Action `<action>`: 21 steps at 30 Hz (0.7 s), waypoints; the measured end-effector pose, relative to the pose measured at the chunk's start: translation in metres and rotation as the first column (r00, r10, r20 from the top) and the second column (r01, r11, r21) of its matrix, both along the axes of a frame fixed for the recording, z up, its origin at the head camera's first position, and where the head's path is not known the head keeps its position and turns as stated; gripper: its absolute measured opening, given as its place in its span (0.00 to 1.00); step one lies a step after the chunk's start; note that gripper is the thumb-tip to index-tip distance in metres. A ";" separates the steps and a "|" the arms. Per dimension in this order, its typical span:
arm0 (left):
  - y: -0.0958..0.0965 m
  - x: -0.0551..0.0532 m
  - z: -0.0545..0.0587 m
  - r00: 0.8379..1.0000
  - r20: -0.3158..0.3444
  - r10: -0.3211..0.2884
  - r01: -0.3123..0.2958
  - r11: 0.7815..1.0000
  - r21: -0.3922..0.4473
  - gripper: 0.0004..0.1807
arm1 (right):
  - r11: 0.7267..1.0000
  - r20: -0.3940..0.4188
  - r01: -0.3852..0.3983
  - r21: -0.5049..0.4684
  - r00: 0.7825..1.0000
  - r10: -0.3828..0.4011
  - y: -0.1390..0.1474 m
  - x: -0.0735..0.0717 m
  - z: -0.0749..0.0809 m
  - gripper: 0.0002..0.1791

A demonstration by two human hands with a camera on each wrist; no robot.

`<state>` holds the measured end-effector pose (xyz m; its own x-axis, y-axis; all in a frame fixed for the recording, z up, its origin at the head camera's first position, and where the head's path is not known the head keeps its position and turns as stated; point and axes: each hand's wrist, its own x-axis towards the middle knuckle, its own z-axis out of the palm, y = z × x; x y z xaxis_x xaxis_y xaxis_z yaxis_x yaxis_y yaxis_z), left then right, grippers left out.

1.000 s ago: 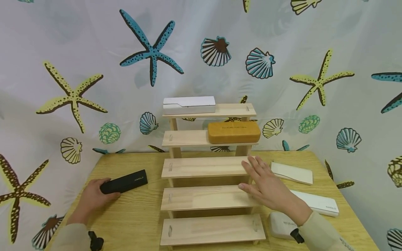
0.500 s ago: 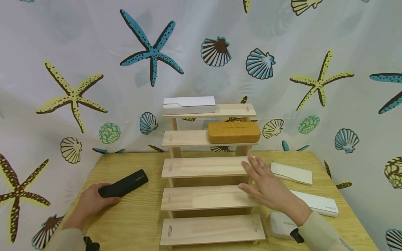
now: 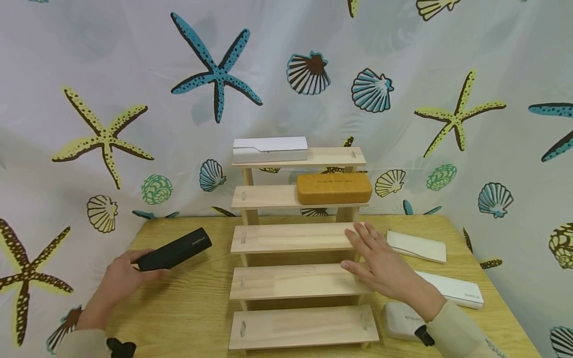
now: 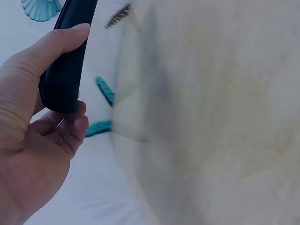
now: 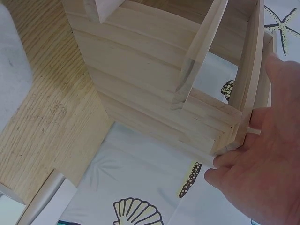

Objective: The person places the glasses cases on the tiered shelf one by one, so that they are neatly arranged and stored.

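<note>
My left hand [image 3: 125, 278] grips one end of a long black glasses case [image 3: 174, 250] over the left part of the table, its far end angled up to the right. In the left wrist view the thumb [image 4: 70, 38] lies across the case [image 4: 65, 70], with the fingers curled behind and below it. A stepped wooden rack [image 3: 295, 238] stands in the middle. Resting at its right end by the third and fourth steps is my right hand [image 3: 385, 263], fingers extended; the right wrist view has its fingertips at the shelf edge [image 5: 243, 117].
A white case [image 3: 270, 150] sits on the top step, and a mustard-yellow case [image 3: 334, 189] on the second. Right of the rack lie a flat cream case [image 3: 416, 246], a long white case [image 3: 456, 290] and a rounded off-white case [image 3: 400, 318]. A patterned cloth [image 3: 277, 114] hangs behind.
My left hand has raised the black case off the table, shifting slightly left and away from me, and its far end has tipped upward. The right hand has stayed in place.
</note>
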<state>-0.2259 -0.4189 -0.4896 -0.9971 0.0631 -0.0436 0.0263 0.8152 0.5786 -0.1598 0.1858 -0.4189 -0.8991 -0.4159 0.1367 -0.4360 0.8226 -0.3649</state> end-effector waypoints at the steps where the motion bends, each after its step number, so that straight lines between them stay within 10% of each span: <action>1: 0.002 0.001 0.007 1.000 -0.007 -0.007 0.007 1.000 0.009 0.50 | 1.000 0.000 0.001 0.000 1.000 -0.001 0.000 0.000 0.000 0.43; 11: 0.019 0.005 0.079 0.995 -0.071 -0.075 0.078 0.996 0.047 0.49 | 1.000 -0.002 0.006 -0.008 1.000 -0.006 0.000 0.000 -0.001 0.43; 21: 0.035 0.004 0.123 0.974 -0.170 -0.148 0.151 0.988 0.004 0.44 | 1.000 -0.018 0.005 -0.010 1.000 -0.005 0.000 0.000 -0.003 0.43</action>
